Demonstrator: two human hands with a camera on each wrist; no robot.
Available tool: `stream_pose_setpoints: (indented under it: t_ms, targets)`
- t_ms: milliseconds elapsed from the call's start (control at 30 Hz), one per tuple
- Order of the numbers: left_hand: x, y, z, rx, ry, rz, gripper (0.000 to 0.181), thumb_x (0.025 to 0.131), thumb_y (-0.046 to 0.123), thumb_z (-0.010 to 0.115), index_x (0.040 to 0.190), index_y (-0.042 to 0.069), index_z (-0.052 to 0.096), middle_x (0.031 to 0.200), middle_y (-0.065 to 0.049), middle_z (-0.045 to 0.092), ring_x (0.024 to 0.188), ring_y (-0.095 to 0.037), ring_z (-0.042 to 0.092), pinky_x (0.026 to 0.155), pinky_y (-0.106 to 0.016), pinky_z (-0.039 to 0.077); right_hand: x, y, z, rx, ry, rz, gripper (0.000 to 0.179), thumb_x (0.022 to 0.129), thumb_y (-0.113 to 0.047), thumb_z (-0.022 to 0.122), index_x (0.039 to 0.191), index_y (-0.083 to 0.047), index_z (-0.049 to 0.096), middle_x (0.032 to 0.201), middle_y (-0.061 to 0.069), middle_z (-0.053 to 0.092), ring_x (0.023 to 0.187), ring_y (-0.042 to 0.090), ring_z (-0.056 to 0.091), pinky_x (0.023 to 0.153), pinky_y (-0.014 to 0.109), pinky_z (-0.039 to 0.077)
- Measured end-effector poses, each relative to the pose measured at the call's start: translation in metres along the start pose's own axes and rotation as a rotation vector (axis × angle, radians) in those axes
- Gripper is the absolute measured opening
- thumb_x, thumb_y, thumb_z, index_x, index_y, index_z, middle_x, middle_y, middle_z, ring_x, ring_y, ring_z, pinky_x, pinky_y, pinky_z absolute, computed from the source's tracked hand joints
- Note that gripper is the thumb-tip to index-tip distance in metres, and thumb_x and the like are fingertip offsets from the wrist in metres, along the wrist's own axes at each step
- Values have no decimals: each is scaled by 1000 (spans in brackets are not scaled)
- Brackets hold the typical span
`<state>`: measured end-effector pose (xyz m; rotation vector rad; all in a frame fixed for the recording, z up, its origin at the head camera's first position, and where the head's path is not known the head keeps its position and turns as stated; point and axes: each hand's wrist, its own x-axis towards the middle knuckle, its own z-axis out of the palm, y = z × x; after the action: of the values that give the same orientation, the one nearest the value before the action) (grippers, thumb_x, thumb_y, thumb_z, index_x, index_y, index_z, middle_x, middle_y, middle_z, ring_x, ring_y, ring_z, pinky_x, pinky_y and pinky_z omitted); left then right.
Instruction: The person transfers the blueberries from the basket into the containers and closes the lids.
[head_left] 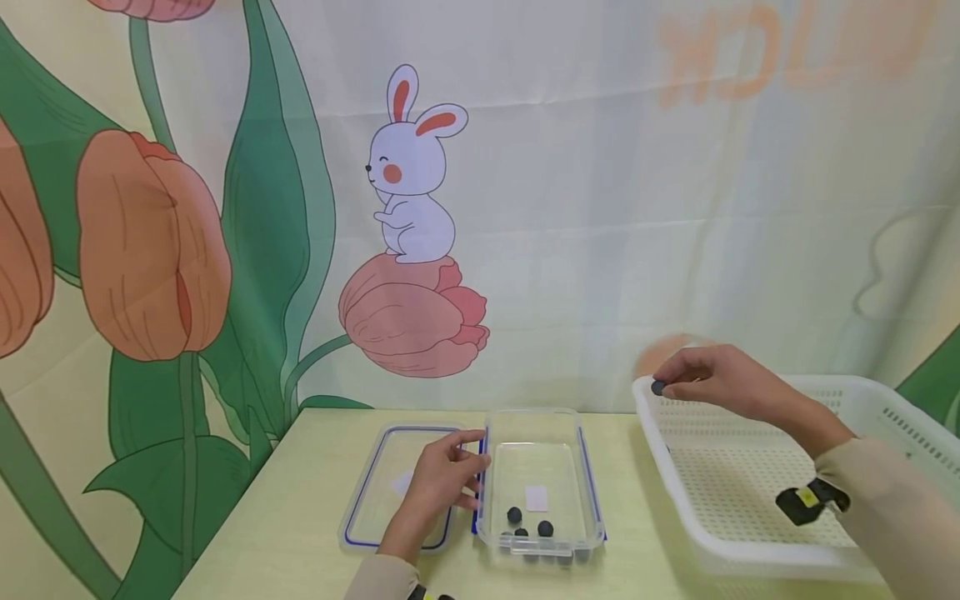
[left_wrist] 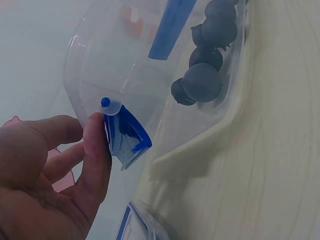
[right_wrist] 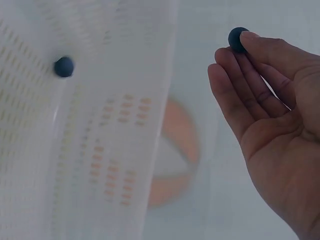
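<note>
My right hand [head_left: 723,383] pinches a single blueberry [right_wrist: 238,40] between thumb and fingertips, over the left back rim of a white perforated basket [head_left: 678,492]. Another blueberry [right_wrist: 64,66] lies inside that basket in the right wrist view. My left hand [head_left: 442,471] holds the left side of a clear plastic box [head_left: 590,471], its fingers at a blue-edged locking flap [left_wrist: 127,137]. Several dark blueberries [left_wrist: 202,82] rest on the box floor, gathered at its near end. Part of the left hand's grip is hidden in the head view.
Left of the box a clear lid with a blue seal [head_left: 362,483] lies flat on the pale wooden table [head_left: 285,517], partly behind my left hand. A curtain [head_left: 570,250] printed with tulips and a rabbit hangs directly behind the table.
</note>
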<state>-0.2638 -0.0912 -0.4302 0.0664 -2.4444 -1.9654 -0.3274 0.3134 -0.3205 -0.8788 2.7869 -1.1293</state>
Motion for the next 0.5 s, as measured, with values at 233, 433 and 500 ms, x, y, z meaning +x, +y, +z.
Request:
stream_pose_setpoints:
  t_ms: [233, 433, 500]
  targets:
    - [0, 0, 0, 1, 1, 0, 45, 98, 8, 74, 143, 8, 66, 97, -11, 62, 69, -19, 65, 53, -31, 63, 0, -29, 7, 66, 60, -71, 18, 98, -15, 78, 115, -11, 78, 116, 5, 72, 99, 17, 72, 82, 28, 62]
    - [0, 0, 1, 10, 4, 6, 46, 99, 8, 74, 144, 8, 66, 97, -11, 62, 69, -19, 65, 53, -30, 62, 0, -49, 17, 60, 85, -88, 17, 97, -15, 80, 113, -12, 78, 112, 5, 71, 97, 18, 72, 83, 28, 62]
    - [0, -1, 1, 10, 5, 6, 46, 98, 8, 74, 144, 8, 66, 97, -11, 62, 69, -18, 65, 53, -30, 62, 0, -54, 21, 44, 96, -74, 17, 96, -16, 81, 113, -13, 79, 110, 4, 71, 95, 17, 72, 82, 29, 62]
